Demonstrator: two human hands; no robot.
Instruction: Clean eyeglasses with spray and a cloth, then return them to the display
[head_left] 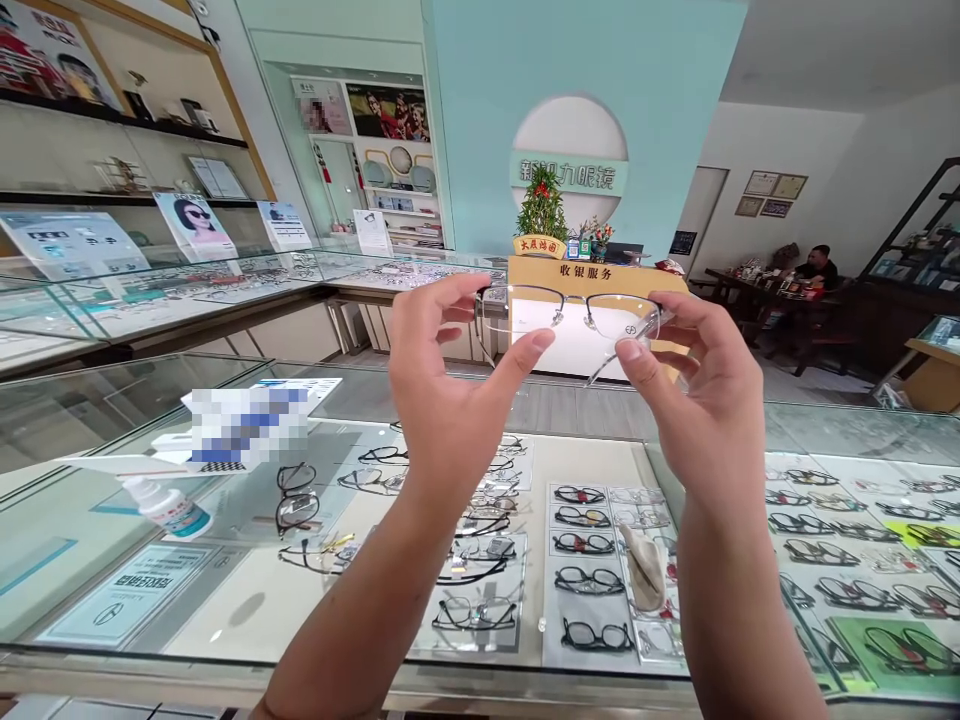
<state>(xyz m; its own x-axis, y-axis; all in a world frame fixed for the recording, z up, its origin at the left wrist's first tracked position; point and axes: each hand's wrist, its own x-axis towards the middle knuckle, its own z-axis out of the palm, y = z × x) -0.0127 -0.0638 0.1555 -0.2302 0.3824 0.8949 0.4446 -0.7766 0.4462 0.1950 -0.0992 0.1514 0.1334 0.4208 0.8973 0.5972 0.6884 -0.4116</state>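
A pair of eyeglasses (576, 299) with a dark upper rim and clear lenses is held up in front of me, above the glass counter. My left hand (457, 370) pinches its left end between thumb and fingers. At the right end, my right hand (694, 375) grips the frame near the hinge, the thumb by the right lens. One temple arm slants down beside my right thumb. A small printed mark shows on the right lens. Below my hands, a beige cloth (645, 568) lies on the counter near my right forearm.
The glass display counter (360, 665) holds rows of spectacles (589, 580). On its left stand a white spray bottle (169, 508) and an opened white box (247, 425). Beyond are a cash desk (529, 335) with a plant (541, 205) and a seated person (817, 268) at a table.
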